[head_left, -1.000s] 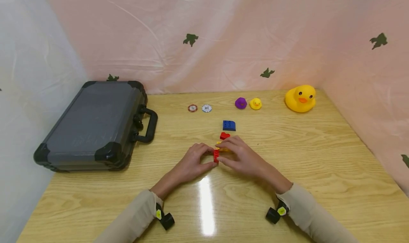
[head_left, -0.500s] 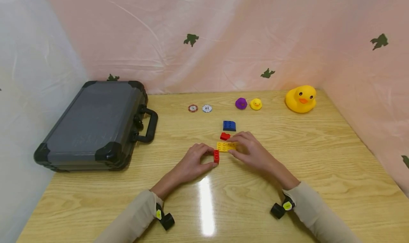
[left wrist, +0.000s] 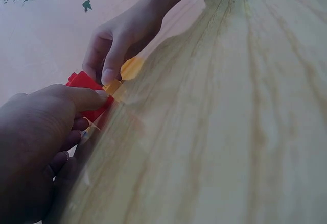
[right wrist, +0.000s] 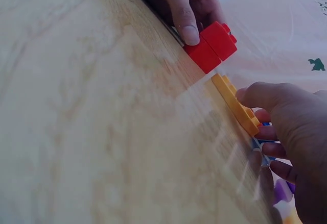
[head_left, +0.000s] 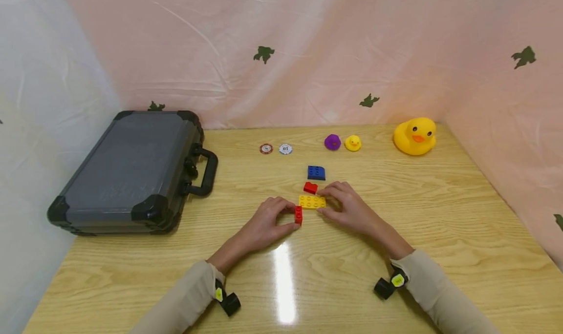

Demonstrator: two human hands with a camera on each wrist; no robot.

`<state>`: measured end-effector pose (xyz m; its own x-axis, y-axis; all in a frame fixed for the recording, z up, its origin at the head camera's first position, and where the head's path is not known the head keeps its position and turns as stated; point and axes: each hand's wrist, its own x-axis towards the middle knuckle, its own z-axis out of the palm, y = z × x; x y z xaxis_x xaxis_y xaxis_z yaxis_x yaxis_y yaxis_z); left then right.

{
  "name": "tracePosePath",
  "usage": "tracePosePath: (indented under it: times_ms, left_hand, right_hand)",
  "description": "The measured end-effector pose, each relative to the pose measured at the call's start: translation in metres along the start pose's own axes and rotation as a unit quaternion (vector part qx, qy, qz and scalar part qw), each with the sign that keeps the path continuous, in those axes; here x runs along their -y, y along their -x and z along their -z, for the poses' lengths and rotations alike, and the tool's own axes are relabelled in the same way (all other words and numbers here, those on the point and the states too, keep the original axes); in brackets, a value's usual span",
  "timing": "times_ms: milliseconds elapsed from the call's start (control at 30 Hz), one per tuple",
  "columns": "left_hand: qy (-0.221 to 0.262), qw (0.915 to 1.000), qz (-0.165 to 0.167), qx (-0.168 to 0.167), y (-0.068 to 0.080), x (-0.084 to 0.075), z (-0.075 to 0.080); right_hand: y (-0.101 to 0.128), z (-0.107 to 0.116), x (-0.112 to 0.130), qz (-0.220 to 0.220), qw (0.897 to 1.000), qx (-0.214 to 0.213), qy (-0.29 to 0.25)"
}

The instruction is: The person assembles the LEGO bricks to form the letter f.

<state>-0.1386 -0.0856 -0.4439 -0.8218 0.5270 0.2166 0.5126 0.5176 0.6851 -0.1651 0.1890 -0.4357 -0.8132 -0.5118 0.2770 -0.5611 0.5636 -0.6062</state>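
Note:
Two stacked red toy bricks [right wrist: 210, 48] stand on the table, and my left hand [head_left: 264, 224] pinches them between thumb and fingers. Just behind and to their right lies a flat yellow toy brick [head_left: 311, 202], studs up. My right hand [head_left: 349, 209] has its thumb at the near edge and its fingertips at the far edge of the yellow brick's right end, pinching it. In the right wrist view a small gap separates the red stack from the yellow brick. A small red brick [head_left: 310, 187] lies behind the yellow one, and a blue brick [head_left: 316, 173] farther back.
A grey case [head_left: 132, 163] with a black handle lies at the left. Along the back are two poker chips [head_left: 266, 149], a small purple duck [head_left: 332, 142], a small yellow duck [head_left: 353, 143] and a large yellow duck [head_left: 415, 136]. Cloth walls [head_left: 308, 55] enclose the table.
My right hand has moved from the red stack to the right, onto the right end of the yellow brick. The left hand has stayed on the red stack.

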Motion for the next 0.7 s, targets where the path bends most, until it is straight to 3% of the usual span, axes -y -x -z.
tracePosePath:
  times_ms: [700]
  left_hand:
    - [-0.002,1.0,-0.001,-0.003,-0.0001,0.0002,-0.0006]
  right_hand:
    - [-0.0016,-0.0052,-0.0041,0.014,1.0,-0.004,0.015]
